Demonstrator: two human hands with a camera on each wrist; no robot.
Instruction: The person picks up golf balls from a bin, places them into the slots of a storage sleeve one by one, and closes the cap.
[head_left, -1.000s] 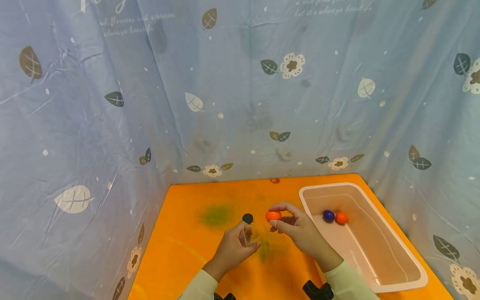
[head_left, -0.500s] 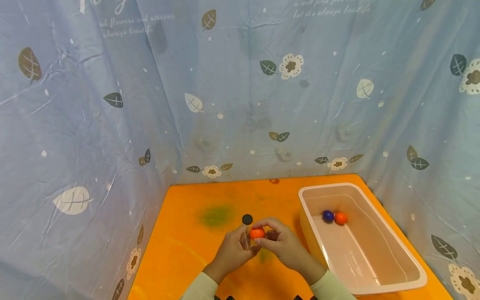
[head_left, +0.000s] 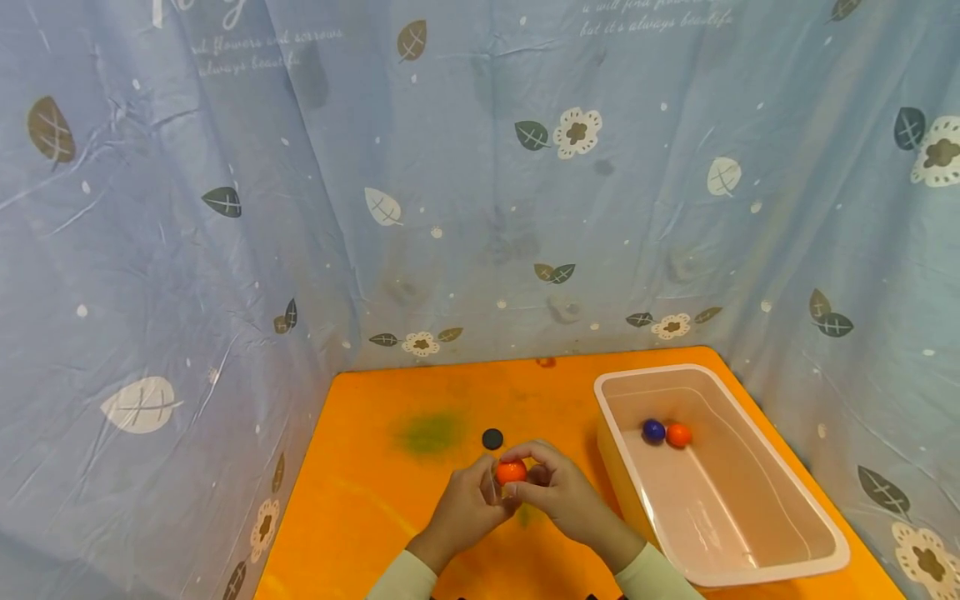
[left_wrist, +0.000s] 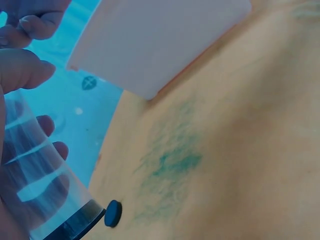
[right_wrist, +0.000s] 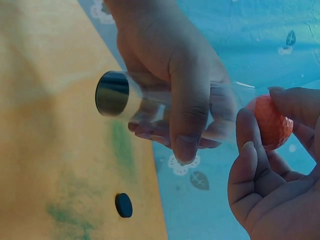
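Note:
My left hand (head_left: 459,507) grips a clear plastic tube (left_wrist: 50,172) with its fingers and thumb wrapped round it. The tube has a black end (right_wrist: 112,93), on the side facing the table. At the tube's other end, my right hand (head_left: 570,498) pinches an orange dimpled golf ball (right_wrist: 272,122) between fingers and thumb. The ball sits right at the rim in the right wrist view. A small round black cap (head_left: 492,439) lies on the orange table, just beyond the hands.
To the right stands a pale pink plastic bin (head_left: 637,492). Inside it a dark blue ball (head_left: 654,431) and an orange ball (head_left: 678,435) lie side by side. A blue patterned curtain (head_left: 465,208) surrounds the orange table (head_left: 360,467).
My right hand has brought the orange golf ball left and down to the tube's mouth. My left hand has stayed nearly in place with the tube.

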